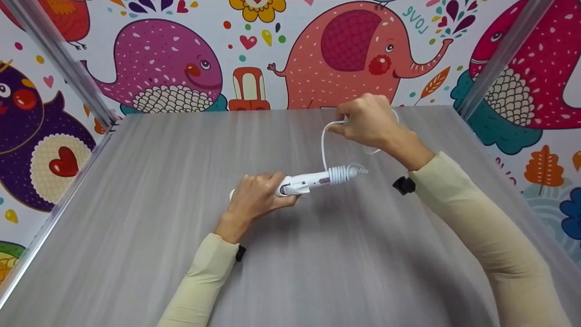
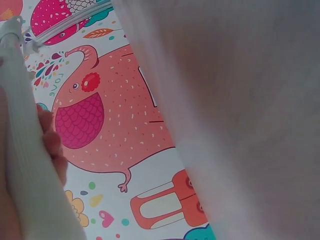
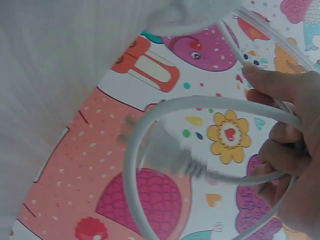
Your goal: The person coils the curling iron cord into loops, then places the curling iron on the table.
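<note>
My left hand (image 1: 255, 193) grips a white hair iron (image 1: 312, 180) above the table, its fingers curled round the body. White power cord (image 1: 339, 175) is wound in several turns round the iron's right end. From these coils a length of cord rises to my right hand (image 1: 370, 120), which pinches it between thumb and fingers. In the right wrist view, a loose loop of the cord (image 3: 131, 150) hangs from the right hand, and the plug (image 3: 162, 147) shows blurred inside it. The left wrist view has the iron's pale body (image 2: 35, 165) along its left side, with fingertips (image 2: 52, 142) behind it.
A grey wood-grain table (image 1: 159, 159) lies under both hands. Behind it stands a wall (image 1: 254, 50) printed with cartoon animals. Metal frame posts (image 1: 68, 63) rise at the table's far corners. Each sleeve carries a small black piece (image 1: 404, 185) near the wrist.
</note>
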A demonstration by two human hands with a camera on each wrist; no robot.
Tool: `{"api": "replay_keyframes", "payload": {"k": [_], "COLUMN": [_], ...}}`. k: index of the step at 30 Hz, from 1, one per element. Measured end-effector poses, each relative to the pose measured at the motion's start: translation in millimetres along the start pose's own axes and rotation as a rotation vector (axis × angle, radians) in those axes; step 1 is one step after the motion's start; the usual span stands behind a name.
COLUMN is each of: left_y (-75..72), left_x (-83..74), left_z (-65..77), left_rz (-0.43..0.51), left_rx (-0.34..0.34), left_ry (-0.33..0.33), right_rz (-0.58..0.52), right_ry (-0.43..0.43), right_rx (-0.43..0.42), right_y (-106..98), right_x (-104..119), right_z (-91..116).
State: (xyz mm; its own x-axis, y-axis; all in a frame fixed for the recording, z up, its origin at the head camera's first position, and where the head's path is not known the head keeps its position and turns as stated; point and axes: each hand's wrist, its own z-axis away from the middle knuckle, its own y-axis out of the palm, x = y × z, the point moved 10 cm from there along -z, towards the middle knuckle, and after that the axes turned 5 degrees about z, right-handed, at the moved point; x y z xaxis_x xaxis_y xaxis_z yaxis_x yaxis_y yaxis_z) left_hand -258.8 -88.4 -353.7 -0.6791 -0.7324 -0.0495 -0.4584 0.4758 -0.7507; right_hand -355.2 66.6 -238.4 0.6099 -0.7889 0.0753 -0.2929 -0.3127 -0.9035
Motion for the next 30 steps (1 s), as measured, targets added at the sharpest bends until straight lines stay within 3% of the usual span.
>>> {"api": "replay_keyframes", "payload": {"k": [5,10,16,21,26,30], "left_y": [1.5,4.9,0.7,-8.8,-15.8,-21.5], "left_x": [1.3,-2.0,11.3,27.9,32.0,32.7], "left_z": [1.3,1.4,2.5,4.2,3.4,2.6], "left_rz": [-0.01,-0.07,-0.093,-0.133,-0.166,-0.18], "left_rx": [-0.018,-0.024,-0.043,-0.083,-0.116,-0.131], "left_ry": [-0.021,-0.037,-0.15,-0.245,-0.268,-0.282], "right_rz": [-0.024,-0.064,-0.171,-0.31,-0.468,-0.591], "right_ry": [-0.002,0.02,0.076,0.046,-0.033,-0.072], "right_rx": [0.015,0.069,0.15,0.265,0.403,0.584], "right_y": [-16,-18,-15,-4,12,29], "right_x": [8,22,36,50,64,70], "right_z": [4,15,32,46,61,74]}}
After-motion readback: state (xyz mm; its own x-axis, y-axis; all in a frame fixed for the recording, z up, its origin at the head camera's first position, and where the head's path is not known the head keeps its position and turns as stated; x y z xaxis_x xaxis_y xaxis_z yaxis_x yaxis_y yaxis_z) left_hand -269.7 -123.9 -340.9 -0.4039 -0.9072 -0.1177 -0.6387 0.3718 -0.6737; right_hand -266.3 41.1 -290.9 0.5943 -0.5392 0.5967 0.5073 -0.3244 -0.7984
